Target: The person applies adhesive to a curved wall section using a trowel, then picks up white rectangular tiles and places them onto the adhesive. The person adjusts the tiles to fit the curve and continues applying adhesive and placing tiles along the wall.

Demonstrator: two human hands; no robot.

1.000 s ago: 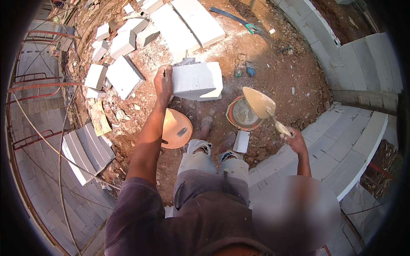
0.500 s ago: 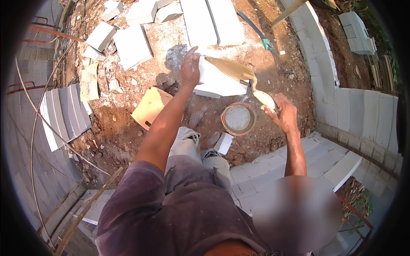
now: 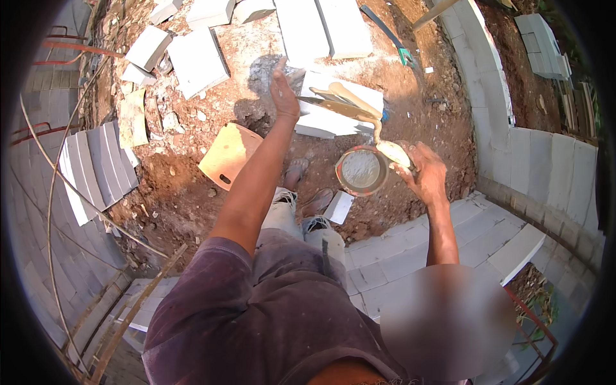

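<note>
My right hand [image 3: 425,172] is closed around the pale handle of a trowel [image 3: 391,153]. The trowel's blade is tilted above a white block [image 3: 314,126] in front of me. Beside the blade, over the block, shows a tan elongated shape whose kind I cannot make out. At the block's left edge my left hand [image 3: 284,95] is held up with fingers stretched out; whether it touches the block I cannot tell. Just below the trowel handle stands a round bucket [image 3: 382,182] with greyish-white mix [image 3: 360,171] in it.
An orange-tan panel with a slot [image 3: 230,154] lies left of my feet. A handsaw with a green handle [image 3: 405,56] lies beyond, near long white blocks [image 3: 301,29]. Block walls [image 3: 536,160] bound the right side. Cables [image 3: 54,170] hang on the left.
The trowel's blade has turned more edge-on, and the tan shape beside it has come into view. My left hand's fingers have straightened. The whole view has shifted slightly.
</note>
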